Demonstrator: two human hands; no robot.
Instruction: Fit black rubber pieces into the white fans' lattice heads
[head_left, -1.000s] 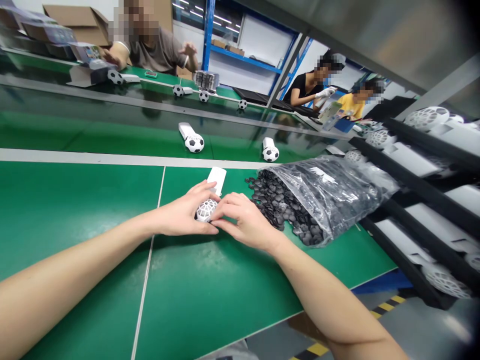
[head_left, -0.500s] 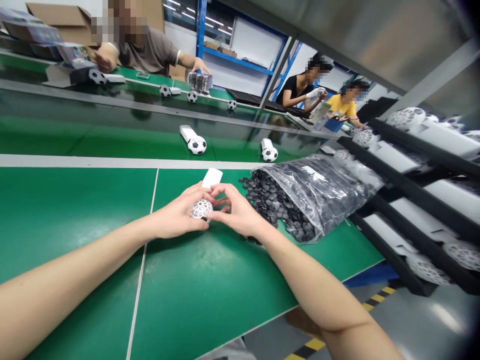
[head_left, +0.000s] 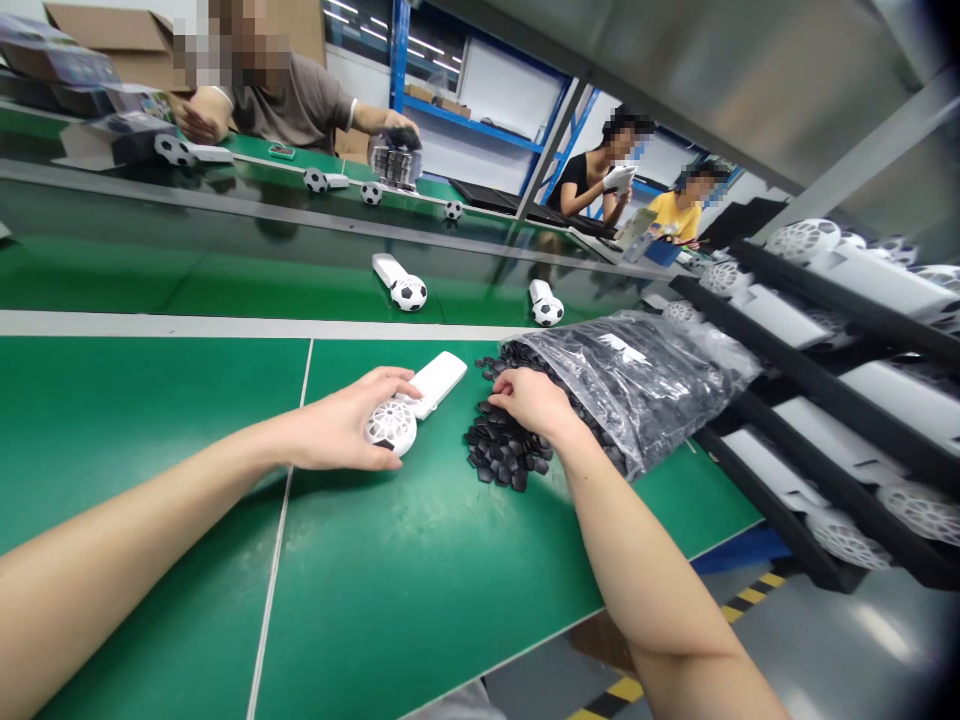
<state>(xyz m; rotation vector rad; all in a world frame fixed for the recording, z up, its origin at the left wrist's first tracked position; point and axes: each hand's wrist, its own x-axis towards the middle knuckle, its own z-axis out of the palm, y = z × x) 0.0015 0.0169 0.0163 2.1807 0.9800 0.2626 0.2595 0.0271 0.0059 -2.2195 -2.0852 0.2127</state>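
My left hand [head_left: 352, 420] curls round the openwork ball head of a white football-headed device [head_left: 439, 385], whose flat handle points away to the upper right. One dark patch shows in the ball's lattice on the near side. Over a heap of small black pentagon pieces [head_left: 506, 455] is my right hand [head_left: 532, 400], thumb and fingers pinched together. Whether a piece sits between those fingertips cannot be made out. The heap spills from the mouth of a clear plastic bag [head_left: 637, 380] full of the same black pieces.
Two devices with black-and-white football heads, one left [head_left: 409, 291] and one right [head_left: 546, 309], lie on the green belt [head_left: 300, 285] beyond the table. A black rack [head_left: 817, 400] of white devices stands on the right. Several co-workers sit across the line.
My right hand has left the ball and moved right to the black pieces. The device's handle shows more fully in my left hand. The two belt devices have shifted slightly right.
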